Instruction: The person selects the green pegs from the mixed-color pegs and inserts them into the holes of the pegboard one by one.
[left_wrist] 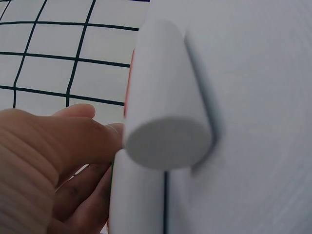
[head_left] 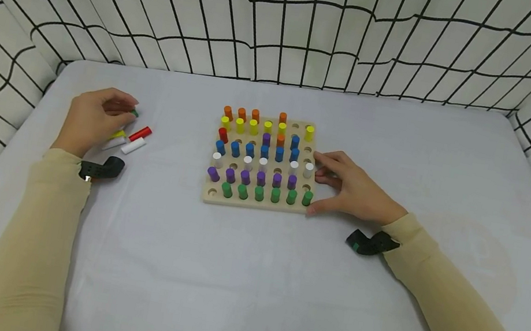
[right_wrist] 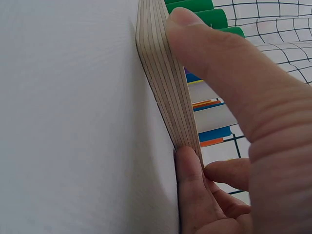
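At the left of the table, my left hand [head_left: 94,119] pinches a green peg [head_left: 135,112], mostly hidden by the fingers. Close under that hand lie a yellow peg [head_left: 118,134], a red peg [head_left: 140,134], a white peg [head_left: 134,146] and another white peg [head_left: 114,143]. White pegs [left_wrist: 163,97] fill the middle of the left wrist view. A wooden pegboard [head_left: 248,205] lies mid-table, with rows of coloured pegs upright in it. My right hand [head_left: 353,189] holds its right edge, thumb at the near corner, fingers farther back along the layered side [right_wrist: 165,87].
Some holes in the board are bare, including one at the near left corner [head_left: 212,192]. A white cloth [head_left: 246,279] covers the table. Black wire mesh [head_left: 307,49] stands along the back and both sides. Each wrist wears a dark camera mount [head_left: 372,243].
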`<state>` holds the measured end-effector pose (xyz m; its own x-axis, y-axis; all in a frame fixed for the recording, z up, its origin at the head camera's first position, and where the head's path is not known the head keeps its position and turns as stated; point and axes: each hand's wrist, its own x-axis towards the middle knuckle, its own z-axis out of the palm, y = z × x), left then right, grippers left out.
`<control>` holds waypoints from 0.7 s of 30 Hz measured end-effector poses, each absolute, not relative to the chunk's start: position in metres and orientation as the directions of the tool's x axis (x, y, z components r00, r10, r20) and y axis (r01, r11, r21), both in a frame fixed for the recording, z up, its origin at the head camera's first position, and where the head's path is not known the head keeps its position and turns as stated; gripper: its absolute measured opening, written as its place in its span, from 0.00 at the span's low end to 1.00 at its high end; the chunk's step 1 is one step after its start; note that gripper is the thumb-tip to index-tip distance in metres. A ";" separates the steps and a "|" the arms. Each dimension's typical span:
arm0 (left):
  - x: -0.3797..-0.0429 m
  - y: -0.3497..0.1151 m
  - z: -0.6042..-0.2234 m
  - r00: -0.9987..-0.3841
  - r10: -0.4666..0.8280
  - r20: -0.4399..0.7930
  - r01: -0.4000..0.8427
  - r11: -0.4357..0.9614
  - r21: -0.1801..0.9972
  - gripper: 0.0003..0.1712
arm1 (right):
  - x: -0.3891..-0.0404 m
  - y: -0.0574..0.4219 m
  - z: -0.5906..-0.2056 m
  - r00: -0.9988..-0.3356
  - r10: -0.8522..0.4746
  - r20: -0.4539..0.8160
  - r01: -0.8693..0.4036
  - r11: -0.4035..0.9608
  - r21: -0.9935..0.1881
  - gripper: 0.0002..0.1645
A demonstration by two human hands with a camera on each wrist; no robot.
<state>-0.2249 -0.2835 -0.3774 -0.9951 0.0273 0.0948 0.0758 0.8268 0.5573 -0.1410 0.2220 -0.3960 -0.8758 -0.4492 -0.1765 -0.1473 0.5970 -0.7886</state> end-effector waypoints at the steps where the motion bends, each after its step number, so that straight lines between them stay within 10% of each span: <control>1: -0.225 -0.283 -0.377 -0.995 0.036 0.095 0.083 0.827 0.557 0.19 | -0.141 0.222 -0.396 -0.876 -0.449 -0.176 -0.149 0.599 -0.787 0.71; 21: -0.225 -0.277 -0.370 -0.997 0.078 0.025 0.080 0.852 0.517 0.23 | -0.142 0.223 -0.397 -0.873 -0.459 -0.167 -0.159 0.589 -0.792 0.71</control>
